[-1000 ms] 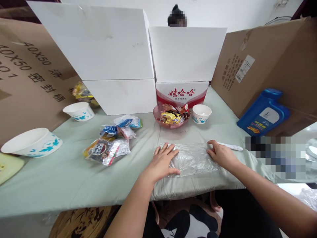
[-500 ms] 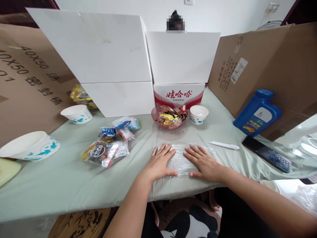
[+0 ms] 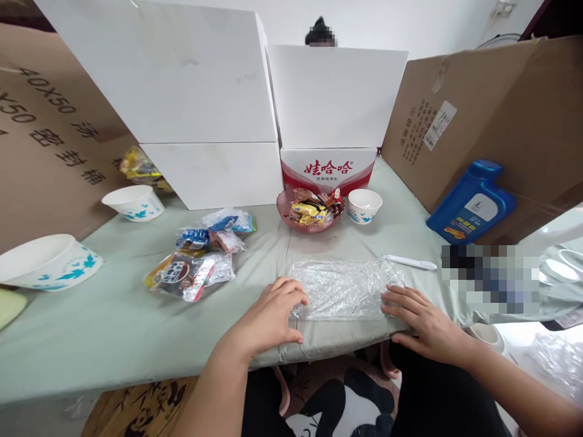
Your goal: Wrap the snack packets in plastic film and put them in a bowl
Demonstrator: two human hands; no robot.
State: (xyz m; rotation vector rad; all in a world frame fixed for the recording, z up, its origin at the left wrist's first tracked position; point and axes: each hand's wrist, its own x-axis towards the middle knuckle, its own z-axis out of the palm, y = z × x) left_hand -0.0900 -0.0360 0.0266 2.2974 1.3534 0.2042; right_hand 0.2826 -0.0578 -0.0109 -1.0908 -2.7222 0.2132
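A crinkled clear plastic bag [image 3: 344, 289] lies flat on the pale green tablecloth [image 3: 113, 328] near the front edge. My left hand [image 3: 271, 315] rests at the bag's left end, fingers curled loosely, fingertips touching the plastic. At the bag's right end my right hand [image 3: 421, 318] lies flat, fingers stretched out and touching the plastic's corner. Neither hand holds anything. A white pen-like stick [image 3: 409, 262] lies just beyond the bag on the right.
A pile of wrapped snacks [image 3: 195, 261] lies left of the bag. A pink bowl of sweets [image 3: 310, 212] and a small paper bowl [image 3: 364, 205] stand behind it. Two more paper bowls [image 3: 45, 261] sit left. White and brown cartons wall the table; a blue bottle [image 3: 471, 203] leans right.
Both hands slid apart from the middle of the bag to its two ends, toward the table's front edge. The bag now lies uncovered and smoothed out.
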